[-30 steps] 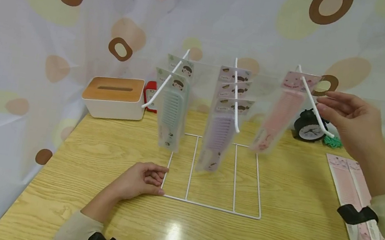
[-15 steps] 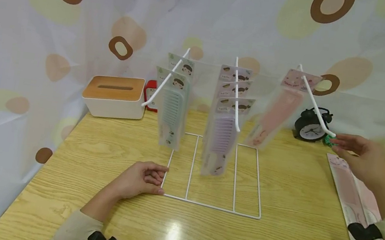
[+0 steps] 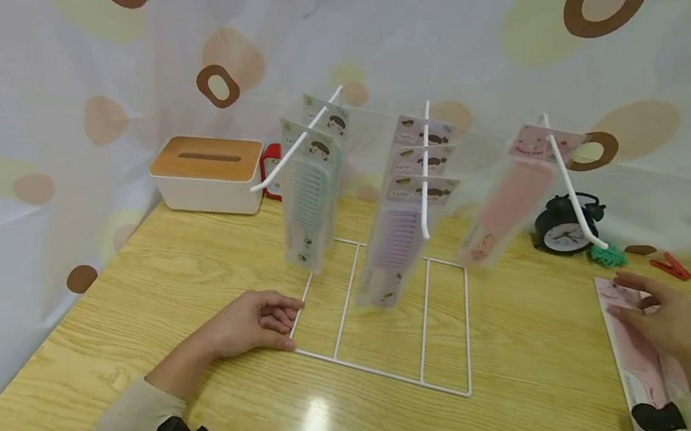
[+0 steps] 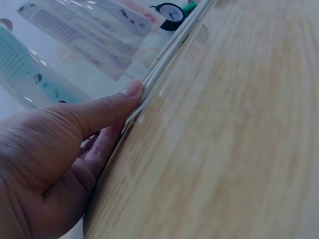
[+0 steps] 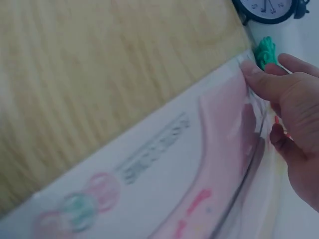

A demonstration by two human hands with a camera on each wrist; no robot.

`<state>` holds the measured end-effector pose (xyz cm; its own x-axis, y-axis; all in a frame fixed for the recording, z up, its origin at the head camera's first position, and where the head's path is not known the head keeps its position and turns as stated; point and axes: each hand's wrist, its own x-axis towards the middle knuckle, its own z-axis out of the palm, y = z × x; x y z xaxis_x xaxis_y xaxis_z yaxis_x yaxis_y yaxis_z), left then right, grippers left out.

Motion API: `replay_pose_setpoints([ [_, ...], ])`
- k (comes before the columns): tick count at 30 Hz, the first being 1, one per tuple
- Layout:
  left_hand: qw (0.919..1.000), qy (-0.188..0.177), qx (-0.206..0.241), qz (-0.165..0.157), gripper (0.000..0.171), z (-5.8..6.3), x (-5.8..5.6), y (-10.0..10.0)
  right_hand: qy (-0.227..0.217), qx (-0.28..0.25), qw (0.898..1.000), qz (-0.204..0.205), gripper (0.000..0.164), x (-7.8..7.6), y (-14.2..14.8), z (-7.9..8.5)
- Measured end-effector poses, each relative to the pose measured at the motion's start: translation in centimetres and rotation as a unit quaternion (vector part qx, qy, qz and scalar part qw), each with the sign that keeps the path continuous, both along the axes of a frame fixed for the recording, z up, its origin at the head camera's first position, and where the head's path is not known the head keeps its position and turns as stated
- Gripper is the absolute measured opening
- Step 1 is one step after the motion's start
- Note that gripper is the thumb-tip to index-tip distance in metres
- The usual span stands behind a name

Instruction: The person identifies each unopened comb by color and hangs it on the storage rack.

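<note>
A white wire display rack (image 3: 388,377) stands on the table, with three hooks reaching forward. My left hand (image 3: 255,325) holds its front left base corner, thumb and fingers about the wire in the left wrist view. Green packaged combs (image 3: 308,195) hang on the left hook, several purple packaged combs (image 3: 399,238) on the middle one. On the right hook hangs a pink packaged comb (image 3: 512,196), tilted. My right hand (image 3: 672,320) is over pink packaged combs (image 3: 623,354) lying on the table. In the right wrist view its thumb (image 5: 264,82) is at the package's top end.
Behind the rack are a tissue box (image 3: 207,176) with a wooden lid and a red clock (image 3: 271,167). At the back right stand a black alarm clock (image 3: 564,230), a green bundle (image 3: 609,256) and a red clip (image 3: 671,266). A patterned curtain (image 3: 386,35) hangs behind.
My right hand has left the right hook's area, moving down and right to the pink packages on the table. The hanging pink and purple combs have swung slightly. My left hand stays put.
</note>
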<state>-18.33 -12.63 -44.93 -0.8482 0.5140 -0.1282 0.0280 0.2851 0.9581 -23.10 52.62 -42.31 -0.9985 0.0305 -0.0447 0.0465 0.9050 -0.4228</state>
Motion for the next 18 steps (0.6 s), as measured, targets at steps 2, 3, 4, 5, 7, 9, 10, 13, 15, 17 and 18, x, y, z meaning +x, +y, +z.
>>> replay_pose_setpoints([
  [2, 1.0, 0.002, -0.001, 0.0, 0.062, 0.1, 0.0, 0.0, -0.026, 0.005, 0.999, 0.025, 0.077, -0.2, 0.1, 0.4],
  [3, 1.0, 0.003, -0.001, 0.001, 0.062, 0.1, 0.0, 0.0, -0.033, 0.006, 0.999, 0.04, 0.078, -0.2, 0.1, 0.6],
  [4, 1.0, 0.005, -0.001, 0.0, 0.062, 0.1, 0.0, 0.0, -0.036, 0.007, 0.998, 0.055, 0.078, -0.2, 0.1, 0.7],
  [5, 1.0, 0.006, -0.001, 0.0, 0.062, 0.1, 0.0, 0.0, -0.039, 0.003, 0.997, 0.067, 0.079, -0.2, 0.1, 0.8],
  [7, 1.0, 0.007, -0.001, 0.0, 0.061, 0.1, -0.1, 0.0, -0.04, -0.011, 0.996, 0.083, 0.078, -0.1, -0.1, 0.9],
  [9, 1.0, 0.006, -0.001, -0.002, 0.061, 0.0, -0.1, 0.0, -0.031, -0.012, 0.996, 0.083, 0.078, 0.0, -0.3, 0.8],
  [10, 1.0, 0.006, -0.002, -0.002, 0.061, 0.0, -0.1, 0.0, -0.028, -0.012, 0.997, 0.075, 0.079, 0.0, -0.5, 0.7],
  [13, 1.0, 0.005, -0.004, -0.002, 0.061, 0.0, 0.0, 0.0, -0.028, -0.014, 0.999, 0.042, 0.08, 0.2, -0.9, 0.4],
  [15, 1.0, 0.003, -0.002, -0.001, 0.061, 0.0, 0.1, 0.1, -0.025, -0.021, 0.999, 0.012, 0.077, 0.4, -1.1, 0.2],
  [17, 1.0, 0.001, 0.0, 0.0, 0.061, 0.0, 0.2, 0.2, -0.009, -0.038, 0.999, -0.013, 0.071, 0.7, -1.3, 0.0],
  [18, 1.0, 0.0, 0.002, -0.001, 0.061, 0.0, 0.2, 0.2, 0.002, -0.044, 0.999, -0.026, 0.069, 0.9, -1.4, -0.1],
])
